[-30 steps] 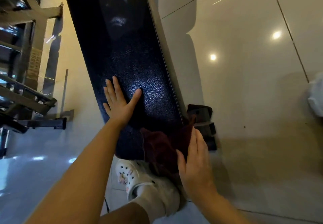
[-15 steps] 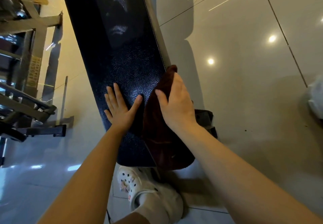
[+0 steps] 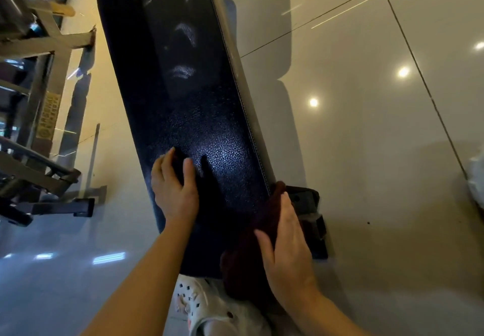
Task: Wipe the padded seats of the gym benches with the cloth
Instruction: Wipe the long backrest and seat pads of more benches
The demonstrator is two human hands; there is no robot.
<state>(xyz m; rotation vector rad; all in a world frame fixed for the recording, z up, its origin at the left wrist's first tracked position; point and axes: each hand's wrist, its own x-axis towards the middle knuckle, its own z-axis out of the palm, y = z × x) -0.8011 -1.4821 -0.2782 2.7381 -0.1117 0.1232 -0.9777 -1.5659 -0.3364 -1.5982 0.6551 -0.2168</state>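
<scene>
A long black padded bench seat (image 3: 188, 105) runs from the top of the view down to its near end in front of me. My left hand (image 3: 174, 186) rests on the pad's left side near that end, its fingers lying on the leather. A dark red cloth (image 3: 248, 251) lies over the pad's near right corner. My right hand (image 3: 285, 246) presses flat on the cloth with its fingers straight.
The bench's dark metal foot (image 3: 311, 215) sticks out at the right under the pad. A grey steel rack frame (image 3: 44, 136) stands on the left. Glossy tiled floor (image 3: 366, 152) lies on both sides. My white clog (image 3: 204, 307) is under the near end. A white object (image 3: 476, 178) shows at the right edge.
My right hand has slid the cloth back from the middle right of the pad down to its near right corner. The left hand stays on the pad, its fingers drawn closer together.
</scene>
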